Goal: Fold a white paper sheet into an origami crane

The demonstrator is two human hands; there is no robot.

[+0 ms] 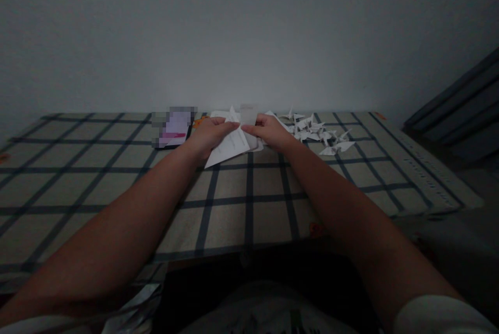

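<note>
The left hand point(212, 133) has a narrow grip, its thumb pressed upon the folded white paper point(230, 148). The right hand point(268, 131) pinches, equally narrow, at the paper's upper part; whether this is one sheet or two, I cannot tell. The paper is between both hands, above the far side of the cloth-covered counter point(230, 219). If the two thumbs pull unequally, the paper could crease wrongly or tear; the dim light may make a crooked edge difficult to notice. Just beside the right hand lies a heap of paper cranes point(312, 131); a careless outward movement of this hand could crush or scatter them. Beyond the left hand, well apart from the cranes, lies a device with lit screen point(177, 125).
</note>
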